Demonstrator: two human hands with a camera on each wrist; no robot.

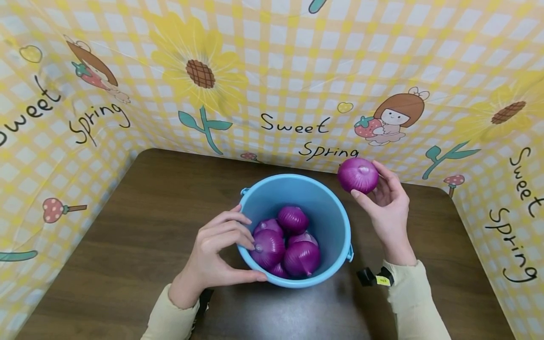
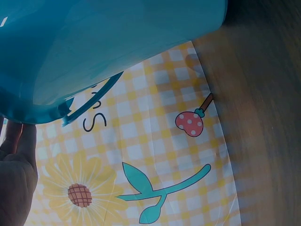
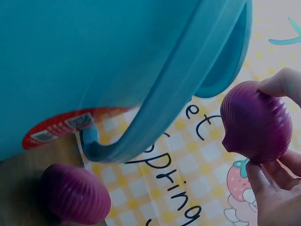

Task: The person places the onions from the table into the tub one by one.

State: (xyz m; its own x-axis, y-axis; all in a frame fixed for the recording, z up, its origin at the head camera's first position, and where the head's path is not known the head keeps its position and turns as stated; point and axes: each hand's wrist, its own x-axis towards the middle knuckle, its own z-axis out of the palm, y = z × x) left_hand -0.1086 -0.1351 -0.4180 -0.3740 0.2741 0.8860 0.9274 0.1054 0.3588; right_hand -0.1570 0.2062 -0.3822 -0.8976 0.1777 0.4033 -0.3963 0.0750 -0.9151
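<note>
A light blue bucket [image 1: 347, 226] stands on the brown table with several purple onions [image 1: 293, 220] heaped in its bottom. My left hand [image 1: 216, 248] grips its near left rim, fingers reaching over the edge and thumb along the front. Up to the right of the bucket, my right hand [image 1: 392, 212] holds one purple onion [image 1: 358, 175] between thumb and fingers. That onion is raised beside the rim, outside the opening. Another onion [image 3: 77, 195] lies on the table beside the bucket in the right wrist view.
The blue bucket handle [image 3: 162, 94] hangs down along the outside. A yellow checked cloth [image 1: 276, 85] with flowers and lettering walls in the back and sides of the table [image 1: 140, 226]. A black strap with a yellow label [image 1: 382, 280] sits at the right wrist.
</note>
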